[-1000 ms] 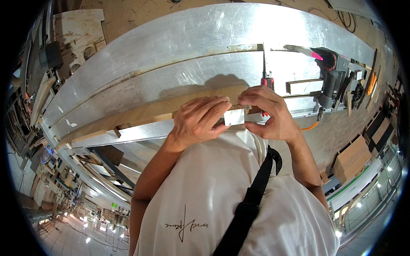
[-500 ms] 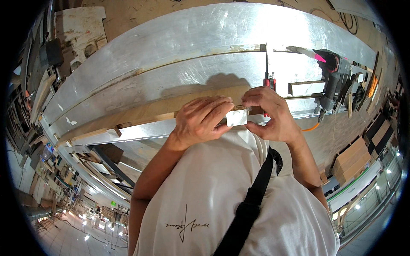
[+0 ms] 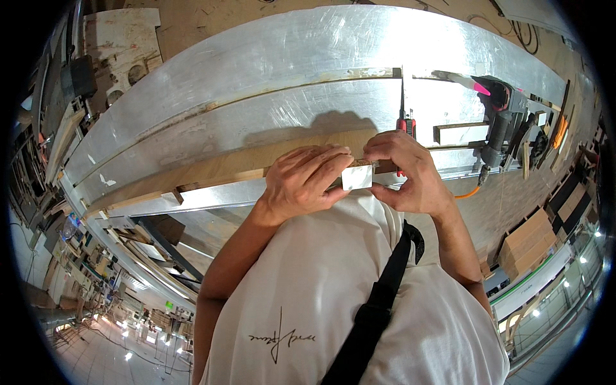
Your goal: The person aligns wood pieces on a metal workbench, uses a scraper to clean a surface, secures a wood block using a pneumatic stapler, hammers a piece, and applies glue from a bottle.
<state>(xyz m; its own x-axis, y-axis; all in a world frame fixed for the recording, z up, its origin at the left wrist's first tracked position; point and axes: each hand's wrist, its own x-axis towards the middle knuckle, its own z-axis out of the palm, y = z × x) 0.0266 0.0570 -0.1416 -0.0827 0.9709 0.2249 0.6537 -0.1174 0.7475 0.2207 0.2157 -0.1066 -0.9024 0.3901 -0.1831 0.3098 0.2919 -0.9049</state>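
Observation:
Close in front of my body I hold a small block with a white face (image 3: 357,178) and a rough brown upper edge. My left hand (image 3: 305,179) grips it from the left, thumb below and fingers above. On its right, my right hand (image 3: 414,172) has its curled index finger and thumb closed at the block's edge. Just beyond my hands a long light wooden board (image 3: 224,162) lies along the bench's near edge. A red-and-black tool with a long thin dark shaft (image 3: 405,125) lies behind my right hand.
The metal bench (image 3: 276,54) has long slots. To the right are a white-faced wood piece (image 3: 462,133), a dark power tool (image 3: 495,138) with an orange hose (image 3: 467,192), and an orange-handled tool (image 3: 561,128). Cardboard boxes (image 3: 529,240) stand at the right.
The white-faced block has shifted very slightly to the right between my fingers. Both hands otherwise keep nearly the same position and grip.

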